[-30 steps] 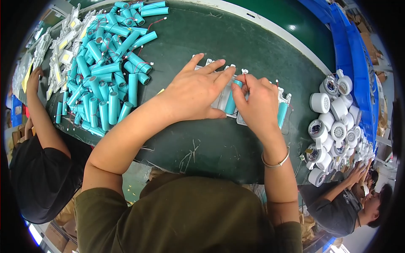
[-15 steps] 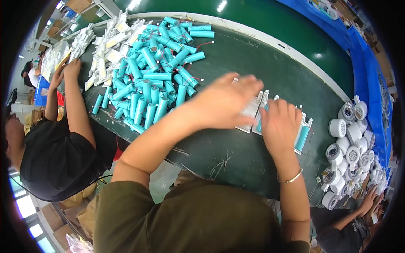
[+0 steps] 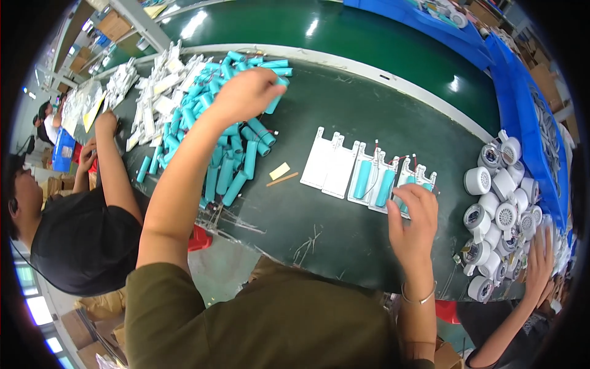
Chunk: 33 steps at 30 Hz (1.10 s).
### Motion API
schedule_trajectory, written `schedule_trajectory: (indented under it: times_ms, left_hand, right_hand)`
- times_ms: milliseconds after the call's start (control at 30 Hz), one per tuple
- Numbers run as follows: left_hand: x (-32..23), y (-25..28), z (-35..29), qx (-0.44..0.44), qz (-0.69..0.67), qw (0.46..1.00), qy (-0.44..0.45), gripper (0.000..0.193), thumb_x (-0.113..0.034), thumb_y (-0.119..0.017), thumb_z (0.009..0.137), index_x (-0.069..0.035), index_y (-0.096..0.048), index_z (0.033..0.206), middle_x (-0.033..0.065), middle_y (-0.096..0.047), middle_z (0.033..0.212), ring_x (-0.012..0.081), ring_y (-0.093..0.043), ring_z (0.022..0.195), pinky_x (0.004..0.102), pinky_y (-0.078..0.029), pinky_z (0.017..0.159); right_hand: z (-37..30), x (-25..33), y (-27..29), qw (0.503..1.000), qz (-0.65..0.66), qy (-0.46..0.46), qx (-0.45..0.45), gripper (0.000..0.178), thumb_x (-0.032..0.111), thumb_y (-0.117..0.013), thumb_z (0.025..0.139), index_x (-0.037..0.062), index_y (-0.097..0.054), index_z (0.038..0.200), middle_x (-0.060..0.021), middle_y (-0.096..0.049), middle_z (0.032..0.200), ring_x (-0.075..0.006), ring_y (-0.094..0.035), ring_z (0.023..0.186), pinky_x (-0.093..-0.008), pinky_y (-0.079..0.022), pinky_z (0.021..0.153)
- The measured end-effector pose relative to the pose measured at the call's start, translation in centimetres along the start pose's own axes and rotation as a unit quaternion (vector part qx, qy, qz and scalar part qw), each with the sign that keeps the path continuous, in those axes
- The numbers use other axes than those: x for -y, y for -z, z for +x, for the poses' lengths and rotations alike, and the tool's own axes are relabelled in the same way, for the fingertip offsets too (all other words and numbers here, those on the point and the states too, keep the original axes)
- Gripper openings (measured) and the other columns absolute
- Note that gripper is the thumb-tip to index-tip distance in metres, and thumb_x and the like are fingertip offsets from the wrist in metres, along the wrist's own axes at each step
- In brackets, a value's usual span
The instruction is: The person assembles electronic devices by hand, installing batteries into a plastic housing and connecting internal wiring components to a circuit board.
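Under the left hand [image 3: 246, 95] lies a heap of teal cells [image 3: 227, 147]; its fingers pinch one cell [image 3: 275, 98]. Beside the right hand [image 3: 413, 224], spread flat, sit five white trays [image 3: 332, 166], three bearing cells, the last under its fingertips

a heap of white round housings [image 3: 501, 212] lies at the right end of the dark green worktop [image 3: 344, 227]. a small beige tag [image 3: 279, 171] and a thin wooden stick [image 3: 282, 179] lie near each other mid-worktop. white flat parts [image 3: 161, 101] are piled at the far left. a person in a black shirt [image 3: 83, 243] sits at the left, and blue bins [image 3: 430, 27] stand beyond.
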<state>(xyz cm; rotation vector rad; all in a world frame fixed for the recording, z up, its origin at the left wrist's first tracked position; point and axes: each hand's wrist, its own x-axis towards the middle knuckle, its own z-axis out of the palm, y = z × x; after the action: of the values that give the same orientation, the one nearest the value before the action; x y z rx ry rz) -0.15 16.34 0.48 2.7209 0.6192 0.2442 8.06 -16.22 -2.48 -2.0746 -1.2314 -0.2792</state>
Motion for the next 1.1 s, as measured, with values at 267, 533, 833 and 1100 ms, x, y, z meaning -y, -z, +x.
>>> schedule_trajectory:
  times_ms: [267, 533, 833, 1100]
  left_hand:
    - [-4.0, 0.7, -3.9, -0.084, -0.352, 0.931, 0.040, 0.029, -0.017, -0.054, 0.090, 0.005, -0.052, 0.109, 0.0064, -0.060, 0.091, 0.0119, -0.058, 0.079, 0.0261, -0.047, 0.075]
    - [-7.4, -1.3, -8.9, -0.140, -0.021, 0.941, -0.307, 0.023, -0.011, -0.065, 0.070, -0.008, -0.061, 0.093, 0.0068, -0.062, 0.091, 0.0233, -0.061, 0.083, 0.0358, -0.050, 0.071]
    - [-6.7, -5.2, -11.7, -0.069, -0.428, 0.900, -0.049, 0.018, -0.003, -0.062, 0.080, 0.003, -0.059, 0.096, 0.0123, -0.062, 0.092, 0.0184, -0.061, 0.079, 0.0262, -0.048, 0.070]
    - [-7.7, -5.2, -10.6, -0.140, -0.170, 0.967, -0.131, 0.035, -0.006, -0.064, 0.076, -0.002, -0.054, 0.108, 0.0100, -0.056, 0.099, 0.0243, -0.056, 0.090, 0.0330, -0.046, 0.075]
  right_hand:
    - [3.5, 2.7, -2.3, 0.904, 0.401, -0.108, 0.099, 0.010, 0.004, -0.059, 0.082, -0.0012, -0.059, 0.090, -0.0095, -0.059, 0.086, -0.0166, -0.058, 0.077, -0.0263, -0.046, 0.070]
    - [5.2, 4.9, -3.7, 0.499, 0.747, -0.379, 0.222, 0.039, 0.029, -0.045, 0.094, -0.0032, -0.045, 0.116, -0.0111, -0.057, 0.106, -0.0157, -0.058, 0.091, -0.0293, -0.048, 0.079]
    - [3.4, 3.0, -3.3, 0.573, 0.711, -0.382, 0.139, 0.027, 0.006, -0.054, 0.087, 0.0031, -0.046, 0.113, -0.0136, -0.060, 0.096, -0.0194, -0.059, 0.086, -0.0306, -0.049, 0.075]
    - [2.8, 2.3, -3.4, 0.660, 0.669, -0.309, 0.146, 0.027, 0.002, -0.054, 0.086, 0.0021, -0.046, 0.111, -0.0122, -0.060, 0.096, -0.0166, -0.057, 0.090, -0.0284, -0.046, 0.080]
